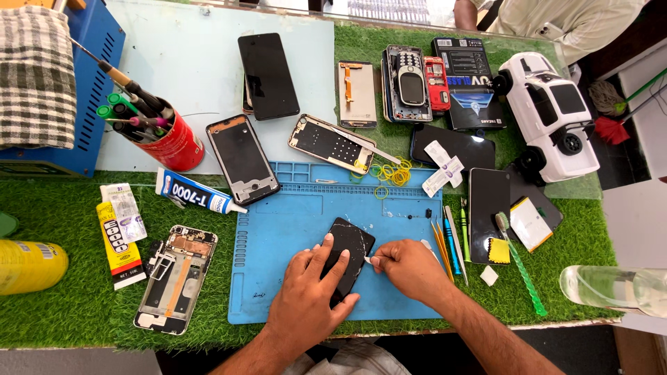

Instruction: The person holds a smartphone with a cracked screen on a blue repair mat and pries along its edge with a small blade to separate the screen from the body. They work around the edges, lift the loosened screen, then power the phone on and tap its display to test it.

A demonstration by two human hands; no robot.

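**A:** Start at your far left. What's there?

**B:** A yellow bottle [28, 265] lies on the green turf [69, 312], with a yellow glue tube [118, 239] just beside it. Behind them a red tin [177, 142] holds pens and tools. Nearer you sits an opened phone [175, 278], its insides showing. A white and blue glue tube [198, 193] lies by the corner of the blue work mat [278, 222].

**A:** And your left hand?

**B:** Your left hand [306, 298] lies flat on the black phone [349, 258], which sits tilted near the front middle of the mat. Your fingers are spread across its dark face and your thumb hooks its lower edge, so you are pinning it down more than grasping it.

**A:** Your right hand?

**B:** Your right hand [410, 267] is touching the phone's right edge. Thumb and forefinger are pinched closed on a small pale tool [369, 260]; it is too small to tell what kind.

**A:** Further right?

**B:** Thin hand tools [450, 246] lie at the mat's right edge, then a dark phone [488, 205] with a green toothbrush [517, 267] beside it. Yellow rubber bands [392, 175] are scattered behind the mat. A white toy car [549, 114] stands at the back right, and a clear bottle [615, 288] lies at your far right.
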